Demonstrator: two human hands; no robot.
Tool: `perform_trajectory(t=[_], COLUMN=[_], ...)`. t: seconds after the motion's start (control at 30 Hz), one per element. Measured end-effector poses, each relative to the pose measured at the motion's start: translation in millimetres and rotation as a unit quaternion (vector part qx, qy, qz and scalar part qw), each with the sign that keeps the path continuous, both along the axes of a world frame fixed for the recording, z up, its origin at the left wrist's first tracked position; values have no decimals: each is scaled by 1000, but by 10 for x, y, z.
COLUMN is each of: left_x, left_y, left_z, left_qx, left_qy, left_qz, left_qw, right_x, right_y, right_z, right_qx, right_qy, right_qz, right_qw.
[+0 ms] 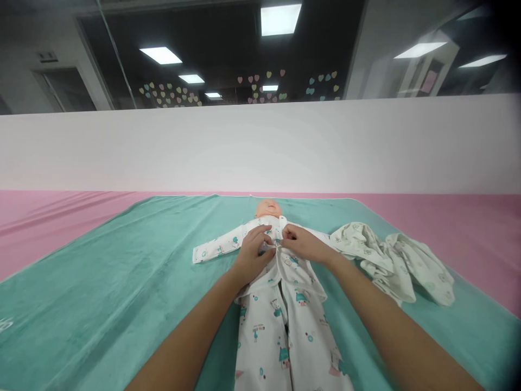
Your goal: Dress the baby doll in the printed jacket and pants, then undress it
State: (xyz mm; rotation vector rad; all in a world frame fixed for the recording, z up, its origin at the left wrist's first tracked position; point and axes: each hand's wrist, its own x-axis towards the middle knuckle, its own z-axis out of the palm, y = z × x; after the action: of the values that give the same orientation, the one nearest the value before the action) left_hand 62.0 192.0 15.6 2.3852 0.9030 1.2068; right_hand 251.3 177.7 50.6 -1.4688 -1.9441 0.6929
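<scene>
Teal blanket (pixel 101 288) over pink sheet (pixel 439 217); white wall (pixel 260 146) behind, dark glass (pixel 228 43) above with heart stickers (pixel 269 74), bright light panels (pixel 280 19). Doll (pixel 268 208) lies face-up mid-blanket, wearing printed shirt (pixel 222 245), pants (pixel 262 336). Left hand (pixel 254 252), right hand (pixel 304 243): fingers pinching shirt front. Crumpled pale cloth (pixel 385 260) right of doll.
</scene>
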Motion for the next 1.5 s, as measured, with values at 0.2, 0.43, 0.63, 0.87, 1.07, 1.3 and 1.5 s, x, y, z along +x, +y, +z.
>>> perform_trajectory(t=[0.2, 0.43, 0.63, 0.87, 1.07, 1.3, 1.5], left_x=[11, 23, 19, 34, 60, 51, 46], left_y=[11, -6, -26, -48, -61, -42, -34], left_z=[6, 34, 27, 51, 59, 64, 63], left_qx=[-32, -52, -45, -52, -47, -62, -73], left_qy=[-17, -16, -17, -20, -18, -3, 3], left_qz=[-5, 1, 5, 9, 24, 18, 13], left_qw=[999, 999, 999, 998, 998, 998, 997], right_x=[-42, -274, -282, -144, -3, 42, 102], right_y=[-171, -308, -311, -211, -138, -98, -53], right_z=[221, 212, 222, 245, 231, 206, 133], right_qx=[-40, 26, 16, -14, -42, -93, -127], right_qy=[-172, -312, -349, -320, -225, -41, 52], right_qz=[54, 1, 10, 65, 137, 102, 95], right_qw=[983, 950, 937, 945, 964, 990, 986])
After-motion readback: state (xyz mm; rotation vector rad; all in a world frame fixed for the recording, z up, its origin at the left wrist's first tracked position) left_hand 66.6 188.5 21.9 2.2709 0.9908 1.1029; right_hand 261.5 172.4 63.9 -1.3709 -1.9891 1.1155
